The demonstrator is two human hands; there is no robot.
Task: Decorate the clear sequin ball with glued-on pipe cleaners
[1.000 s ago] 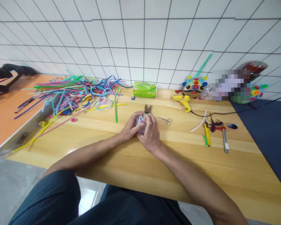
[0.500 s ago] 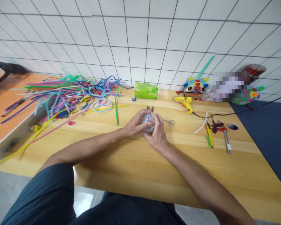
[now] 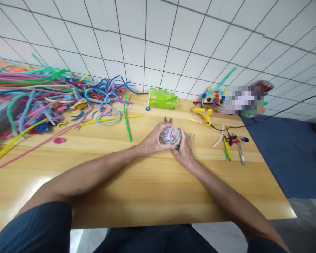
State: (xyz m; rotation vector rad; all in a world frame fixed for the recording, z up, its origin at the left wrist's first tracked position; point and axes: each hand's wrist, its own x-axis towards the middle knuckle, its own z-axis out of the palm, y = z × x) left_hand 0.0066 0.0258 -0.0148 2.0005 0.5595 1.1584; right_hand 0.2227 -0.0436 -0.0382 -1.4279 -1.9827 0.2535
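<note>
My left hand (image 3: 156,140) and my right hand (image 3: 186,151) are wrapped around opposite sides of a clear round ball (image 3: 170,136) with multicoloured bits and a pale purple stripe. What the ball is made of, I cannot tell. Just beyond it stick out the dark jaws of a pair of pliers (image 3: 168,120); the rest is mostly hidden by the ball and hands. Small metal scissors (image 3: 191,137) lie just right of my right hand. A green pipe cleaner (image 3: 127,119) is on the table to the left of my left hand.
A heap of coloured pipe cleaners (image 3: 55,95) covers the table's left. Against the wall stand a green tissue pack (image 3: 162,99) and a decorated face craft (image 3: 213,100). A yellow glue gun (image 3: 205,114) trails a black cord. A cutter knife (image 3: 241,153) lies at the right.
The view has shifted, with the left heap closer. The ball has turned between my hands, so its purple stripe now faces me, and more of it shows between my fingers.
</note>
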